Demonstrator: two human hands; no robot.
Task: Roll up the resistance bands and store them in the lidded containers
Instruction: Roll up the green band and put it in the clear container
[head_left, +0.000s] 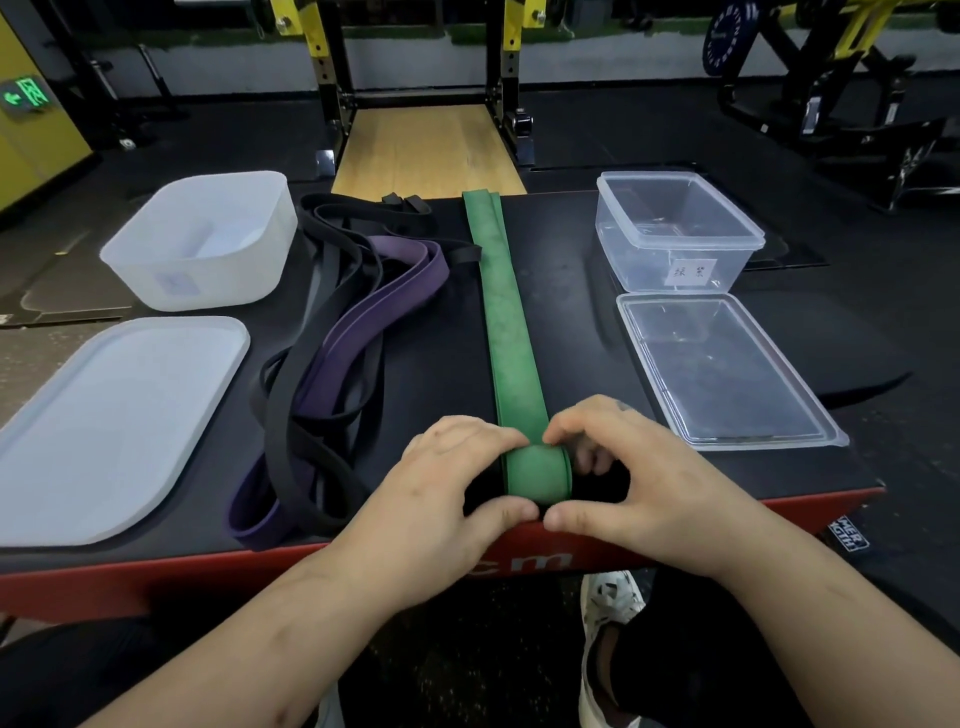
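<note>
Pinching the rolled near end of the flat green rubber resistance band, both hands curl round it, left hand and right hand, at the black worktop's front edge; its unrolled length lies straight between the tangled black and purple bands and the clear lidless container

Both forearms are bare, from wrist to the frame's edge. The left hand is plain; the right hand has a small dark mark on a knuckle at its 12 o'clock side. At 5 o'clock is a white shoe with black blotches, beside black trousers. More black cloth covers the leg at 8 o'clock.
</note>
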